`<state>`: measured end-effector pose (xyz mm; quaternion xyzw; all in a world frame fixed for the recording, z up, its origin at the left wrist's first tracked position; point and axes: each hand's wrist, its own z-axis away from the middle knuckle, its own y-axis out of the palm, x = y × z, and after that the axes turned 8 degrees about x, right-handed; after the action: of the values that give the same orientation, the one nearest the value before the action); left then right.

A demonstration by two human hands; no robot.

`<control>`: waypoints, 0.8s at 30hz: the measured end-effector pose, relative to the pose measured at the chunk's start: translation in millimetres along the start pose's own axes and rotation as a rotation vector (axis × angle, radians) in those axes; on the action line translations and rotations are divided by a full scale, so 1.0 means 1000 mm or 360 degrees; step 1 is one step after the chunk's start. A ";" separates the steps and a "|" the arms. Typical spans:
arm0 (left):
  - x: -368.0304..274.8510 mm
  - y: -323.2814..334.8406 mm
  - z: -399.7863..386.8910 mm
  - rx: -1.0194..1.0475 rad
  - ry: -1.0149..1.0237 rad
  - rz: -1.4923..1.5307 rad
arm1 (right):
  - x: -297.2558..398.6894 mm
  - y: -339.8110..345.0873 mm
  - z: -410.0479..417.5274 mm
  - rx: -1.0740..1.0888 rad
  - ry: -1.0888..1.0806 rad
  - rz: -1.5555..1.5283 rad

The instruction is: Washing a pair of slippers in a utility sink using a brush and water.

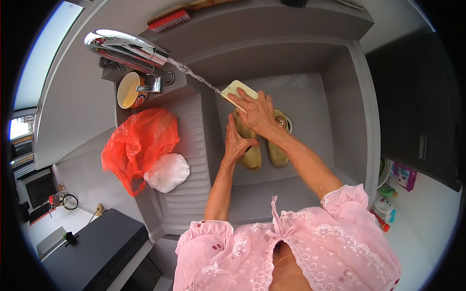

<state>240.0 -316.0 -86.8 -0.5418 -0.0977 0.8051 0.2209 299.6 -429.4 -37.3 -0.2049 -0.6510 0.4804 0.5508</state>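
Note:
In the grey laundry sink (313, 120) lie two olive-coloured slippers. My left hand (238, 143) grips the left slipper (251, 160) near its middle, with the thumb across its opening. In my right hand (256, 111) is a pale yellow, flat rectangular brush or block (236, 86), held over the toe end of that slipper; its underside is hidden. The right slipper (278, 156) rests beside it, over part of the drain, with a cartoon face on top and partly covered by my right forearm. Water runs from the chrome faucet (160, 54) onto the pale block's corner.
On the ribbed washboard (185, 207) at left sit a red plastic bag (142, 142) and a knotted white plastic bag (169, 172). A yellow-lined bowl (131, 90) stands by the faucet. A red-bristled scrub brush (169, 21) lies on the back ledge. Bottles (384, 207) stand at right.

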 end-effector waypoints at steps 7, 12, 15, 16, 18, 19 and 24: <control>-0.017 -0.015 -0.043 -0.0219 -0.0169 0.0076 | -0.025 0.019 0.024 -0.0218 -0.0169 -0.0709; -0.048 -0.006 -0.039 -0.0123 0.0122 -0.0290 | -0.021 -0.042 -0.039 0.0035 0.0001 -0.0146; -0.035 -0.018 -0.045 -0.0370 0.0267 -0.0342 | -0.018 -0.048 -0.049 0.0041 -0.0199 -0.0402; -0.033 -0.021 -0.048 -0.0403 0.0263 -0.0329 | -0.021 -0.048 -0.038 0.0043 -0.0272 -0.0639; -0.031 -0.027 -0.056 -0.0497 0.0455 -0.0180 | -0.022 -0.049 -0.026 0.0064 -0.0376 -0.0863; -0.025 -0.024 -0.058 -0.0527 0.0452 -0.0172 | -0.020 -0.051 -0.021 0.0088 -0.0407 -0.0565; -0.023 0.002 -0.060 -0.0432 0.0802 -0.0677 | -0.004 -0.061 -0.058 0.0573 -0.0266 0.0337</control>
<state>301.3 -333.8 -91.9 -0.7153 -0.2570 0.5618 0.3266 370.2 -437.0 9.1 -0.1298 -0.5731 0.6593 0.4691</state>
